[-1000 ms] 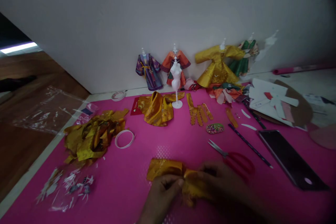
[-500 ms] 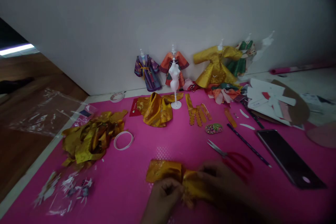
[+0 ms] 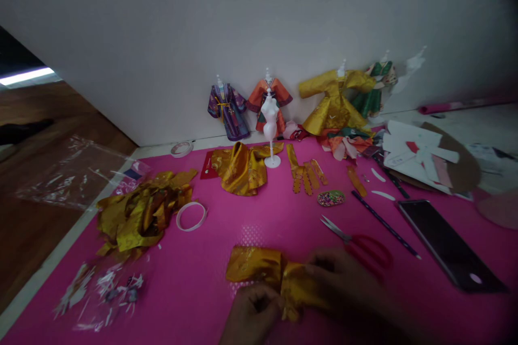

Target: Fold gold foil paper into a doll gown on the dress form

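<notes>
A small piece of gold brocade cloth (image 3: 254, 265) lies on the pink mat, with a fold or seam near its middle. My left hand (image 3: 254, 310) is closed in a pinch at the lower edge of the cloth, near that seam. On the right half, my right hand (image 3: 348, 283) grips the cloth between thumb and fingers; shadow hides part of this hand. Red-handled scissors (image 3: 370, 250) lie open just beyond my right hand. Further back are a gold doll skirt (image 3: 243, 172) and a bare white doll stand (image 3: 270, 124).
Gold scraps (image 3: 137, 215), a tape roll (image 3: 191, 216) and a plastic bag of small parts (image 3: 117, 291) lie left. To the right are a pencil (image 3: 386, 225), a phone (image 3: 449, 245), a patterned oval clip (image 3: 331, 198) and paper patterns (image 3: 416, 151). Dressed doll forms, one in purple (image 3: 229, 110), line the wall.
My left hand has shifted slightly down at the cloth's edge. My right hand keeps its grip almost in place, and the view has moved a little.
</notes>
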`<state>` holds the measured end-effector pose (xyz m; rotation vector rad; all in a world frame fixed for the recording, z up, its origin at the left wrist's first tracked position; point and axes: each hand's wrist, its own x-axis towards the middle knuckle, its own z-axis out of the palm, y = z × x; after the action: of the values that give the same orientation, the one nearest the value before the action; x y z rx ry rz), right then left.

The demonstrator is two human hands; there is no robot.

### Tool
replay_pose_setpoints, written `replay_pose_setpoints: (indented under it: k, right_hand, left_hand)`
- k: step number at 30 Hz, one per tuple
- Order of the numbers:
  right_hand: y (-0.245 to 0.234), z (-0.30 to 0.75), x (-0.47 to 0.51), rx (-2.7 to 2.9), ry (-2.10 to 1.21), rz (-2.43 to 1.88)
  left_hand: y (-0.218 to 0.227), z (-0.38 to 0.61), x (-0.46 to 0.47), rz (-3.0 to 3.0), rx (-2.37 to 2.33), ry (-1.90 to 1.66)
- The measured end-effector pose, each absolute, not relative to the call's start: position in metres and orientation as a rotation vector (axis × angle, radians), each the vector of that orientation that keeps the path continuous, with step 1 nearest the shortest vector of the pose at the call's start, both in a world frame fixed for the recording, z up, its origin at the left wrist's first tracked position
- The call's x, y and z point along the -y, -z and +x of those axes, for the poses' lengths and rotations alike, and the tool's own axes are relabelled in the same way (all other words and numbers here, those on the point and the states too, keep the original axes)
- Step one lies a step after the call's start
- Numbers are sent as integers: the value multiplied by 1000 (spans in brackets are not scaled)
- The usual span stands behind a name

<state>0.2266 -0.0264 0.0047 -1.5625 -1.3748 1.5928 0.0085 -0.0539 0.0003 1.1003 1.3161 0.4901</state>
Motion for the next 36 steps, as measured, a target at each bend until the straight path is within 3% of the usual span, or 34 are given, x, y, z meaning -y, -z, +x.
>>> replay_pose_setpoints:
  k: [14,24,27,30,36]
  right_hand:
    - [9,233,24,1449,-1625,-1546]
    - [-9,241,24,1607,-1548,-1598]
    - [-15,245,20,1733,-1463,-1608]
    - [-7,249,17,1802,-1377,-1588]
    - [8,245,24,1819,-793,-1589]
  left_hand:
    - [19,-4,64,1165,-1320,-390]
    - [-14,-14,36,1542,-1467,-497]
    - [-23,-5,13,1899,-1438,-564]
    - [-22,9,-6,2130,-1400,-406]
    - [-13,18,-20,2150,-1415,-247]
